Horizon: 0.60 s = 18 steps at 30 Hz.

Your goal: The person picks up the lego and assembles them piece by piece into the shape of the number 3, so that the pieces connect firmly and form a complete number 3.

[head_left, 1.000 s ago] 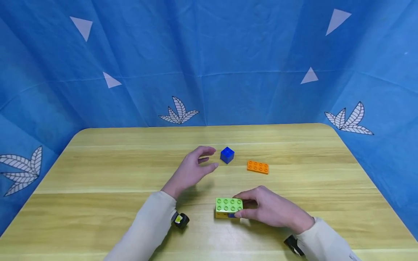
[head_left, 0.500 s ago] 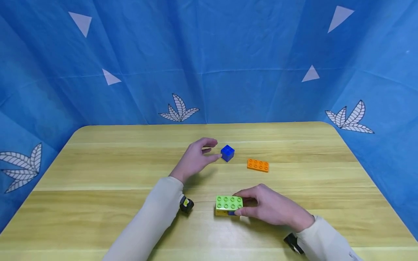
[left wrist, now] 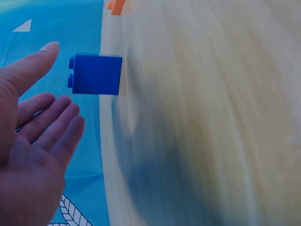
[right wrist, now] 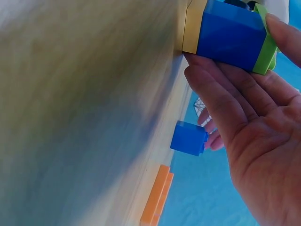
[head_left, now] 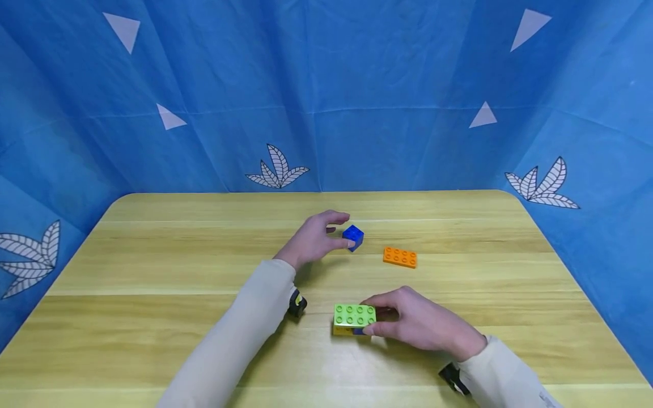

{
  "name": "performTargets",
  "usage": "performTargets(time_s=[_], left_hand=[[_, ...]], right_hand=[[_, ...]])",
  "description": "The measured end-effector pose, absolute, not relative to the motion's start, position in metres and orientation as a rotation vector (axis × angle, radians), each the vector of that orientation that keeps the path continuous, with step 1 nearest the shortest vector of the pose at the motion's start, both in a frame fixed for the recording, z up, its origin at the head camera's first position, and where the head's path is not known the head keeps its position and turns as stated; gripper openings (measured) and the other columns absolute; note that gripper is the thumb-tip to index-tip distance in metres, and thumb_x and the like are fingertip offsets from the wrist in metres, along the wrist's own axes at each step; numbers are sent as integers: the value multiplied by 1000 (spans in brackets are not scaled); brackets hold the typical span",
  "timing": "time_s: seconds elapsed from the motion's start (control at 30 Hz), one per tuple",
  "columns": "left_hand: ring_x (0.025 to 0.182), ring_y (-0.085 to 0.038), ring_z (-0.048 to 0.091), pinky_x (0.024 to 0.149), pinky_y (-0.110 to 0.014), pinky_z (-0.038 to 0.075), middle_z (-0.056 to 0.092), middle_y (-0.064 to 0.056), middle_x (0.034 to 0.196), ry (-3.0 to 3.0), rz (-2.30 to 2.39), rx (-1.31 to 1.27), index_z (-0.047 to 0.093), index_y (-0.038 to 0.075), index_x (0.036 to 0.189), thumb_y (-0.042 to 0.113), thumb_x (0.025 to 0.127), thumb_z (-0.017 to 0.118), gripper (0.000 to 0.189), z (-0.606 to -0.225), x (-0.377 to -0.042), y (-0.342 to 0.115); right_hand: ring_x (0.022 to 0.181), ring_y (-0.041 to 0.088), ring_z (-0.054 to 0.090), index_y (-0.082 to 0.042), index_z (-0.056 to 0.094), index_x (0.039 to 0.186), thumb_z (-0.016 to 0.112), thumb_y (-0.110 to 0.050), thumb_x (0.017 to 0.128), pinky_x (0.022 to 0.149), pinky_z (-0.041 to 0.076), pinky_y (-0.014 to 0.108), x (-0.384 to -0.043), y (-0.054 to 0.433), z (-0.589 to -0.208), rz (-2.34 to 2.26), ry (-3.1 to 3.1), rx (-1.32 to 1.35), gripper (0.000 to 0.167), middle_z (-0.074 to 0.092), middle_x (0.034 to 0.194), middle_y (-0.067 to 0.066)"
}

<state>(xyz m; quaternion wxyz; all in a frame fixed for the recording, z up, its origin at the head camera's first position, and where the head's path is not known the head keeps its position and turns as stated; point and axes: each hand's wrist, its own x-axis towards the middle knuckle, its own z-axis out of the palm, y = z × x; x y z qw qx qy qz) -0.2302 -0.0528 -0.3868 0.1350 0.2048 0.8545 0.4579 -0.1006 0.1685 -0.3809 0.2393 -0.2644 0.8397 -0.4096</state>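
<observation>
A small blue toy brick stands on the table with its studs up. My left hand reaches beside it, thumb and fingers spread, the thumb overlapping the brick's near side in the head view. In the left wrist view there is a gap between this blue brick and the fingers. My right hand grips the right end of a stack of bricks between thumb and fingers. That stack has a lime green eight-stud plate on top, a blue brick beneath it and a yellow plate at the bottom.
An orange eight-stud plate lies flat to the right of the lone blue brick. The wooden table ends at the back against a blue cloth printed with white triangles and leaves.
My left hand has moved forward and to the right, bringing its thumb up to the lone blue brick. The right hand keeps its grip on the stack at the same spot.
</observation>
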Motion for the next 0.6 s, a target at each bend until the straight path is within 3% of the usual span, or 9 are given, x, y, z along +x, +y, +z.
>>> performTargets(time_s=[0.33, 0.6], left_hand=[[132, -30, 45, 106, -37, 39, 45, -6, 148, 2442, 1131, 678, 49, 10, 145, 14, 87, 77, 65, -390, -248, -50], [121, -24, 54, 103, -38, 42, 60, -5, 130, 2449, 1151, 602, 63, 9, 130, 13, 88, 76, 45, -391, -253, -48]], right_hand=[[85, 10, 62, -21, 69, 119, 70, -36, 91, 76, 52, 28, -100, 169, -380, -1105, 2317, -704, 32, 68, 98, -18], [85, 9, 62, -20, 69, 119, 70, -35, 91, 75, 52, 28, -100, 169, -380, -1112, 2316, -733, 31, 68, 98, -17]])
